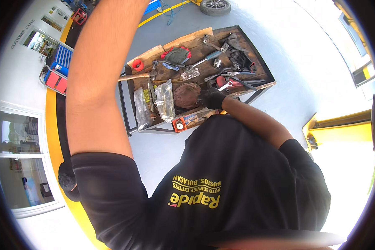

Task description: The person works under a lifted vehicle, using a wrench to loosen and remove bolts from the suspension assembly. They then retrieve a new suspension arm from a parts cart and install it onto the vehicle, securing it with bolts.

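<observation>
Brown, rounded piece (187,95) on the near side of the table (258,56), roughly disc-like, no clear long axis. Right hand (211,98), black-gloved, just off its right edge; piece lies directly to the left of that grip. Right is the nearer hand.

Grip: fingers look bent, pointing leftward; cannot tell how far open, whether anything is held, or whether fingertips touch the piece.

Around it: clear plastic bag (165,101) close on the left, orange box (180,124) at the near edge, combination wrench (225,86) right of the glove, blue-handled tool (213,55) farther back.

Left arm (106,37) raised, cut off at the top edge; left hand out of sight, its grip unknown. Black shirt (246,166) covers part of the table's near edge. Dark tools at far right overlap, hard to separate.
</observation>
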Action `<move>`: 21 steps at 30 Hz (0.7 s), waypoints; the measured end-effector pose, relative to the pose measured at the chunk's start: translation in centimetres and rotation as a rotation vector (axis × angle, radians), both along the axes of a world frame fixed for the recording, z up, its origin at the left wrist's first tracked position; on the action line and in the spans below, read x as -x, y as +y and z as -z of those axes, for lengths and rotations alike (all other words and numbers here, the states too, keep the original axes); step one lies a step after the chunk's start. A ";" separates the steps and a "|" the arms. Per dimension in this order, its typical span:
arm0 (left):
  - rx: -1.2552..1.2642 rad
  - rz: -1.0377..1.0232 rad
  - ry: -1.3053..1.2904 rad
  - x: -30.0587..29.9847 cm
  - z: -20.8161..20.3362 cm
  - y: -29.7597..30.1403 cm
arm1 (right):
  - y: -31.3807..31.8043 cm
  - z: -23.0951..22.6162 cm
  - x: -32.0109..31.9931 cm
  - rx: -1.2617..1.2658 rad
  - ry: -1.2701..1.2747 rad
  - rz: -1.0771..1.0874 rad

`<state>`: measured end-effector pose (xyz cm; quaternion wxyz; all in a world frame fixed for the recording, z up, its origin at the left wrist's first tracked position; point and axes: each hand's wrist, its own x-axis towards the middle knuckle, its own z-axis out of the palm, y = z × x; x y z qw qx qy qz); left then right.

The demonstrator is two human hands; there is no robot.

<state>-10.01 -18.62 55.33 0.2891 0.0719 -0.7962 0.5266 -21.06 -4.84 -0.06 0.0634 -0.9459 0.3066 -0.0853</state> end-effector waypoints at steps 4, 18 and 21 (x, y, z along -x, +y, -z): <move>-0.562 -0.053 0.032 -8.0 9.3 5.6 | 0.8 -1.2 0.3 -0.016 -0.047 0.034; -1.306 -0.658 1.358 -31.5 52.7 23.4 | 0.3 -2.0 -4.0 -0.324 -0.257 0.052; -1.165 -0.887 1.190 -28.3 54.4 24.5 | -0.5 -2.8 -11.1 -0.351 -0.320 0.022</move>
